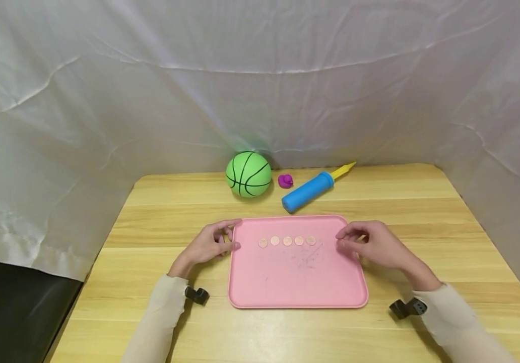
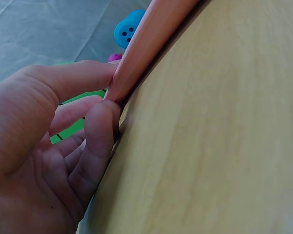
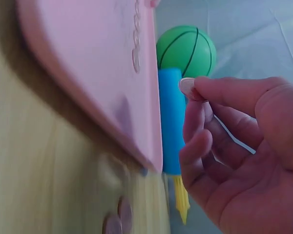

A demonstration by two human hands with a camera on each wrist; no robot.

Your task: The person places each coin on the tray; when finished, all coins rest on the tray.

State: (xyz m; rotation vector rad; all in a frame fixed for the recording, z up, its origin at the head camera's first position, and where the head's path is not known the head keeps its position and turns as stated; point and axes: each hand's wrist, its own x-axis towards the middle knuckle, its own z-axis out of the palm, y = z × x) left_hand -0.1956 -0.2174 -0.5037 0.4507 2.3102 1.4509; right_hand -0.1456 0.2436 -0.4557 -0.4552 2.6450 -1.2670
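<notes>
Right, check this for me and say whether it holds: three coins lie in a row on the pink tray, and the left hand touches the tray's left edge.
The count is wrong: the head view shows five coins in the row, not three. The rest holds: they lie on the pink tray, and the left hand touches the tray's left edge.

From above, the head view faces forward and down; close wrist views share the tray (image 1: 298, 292).
</notes>
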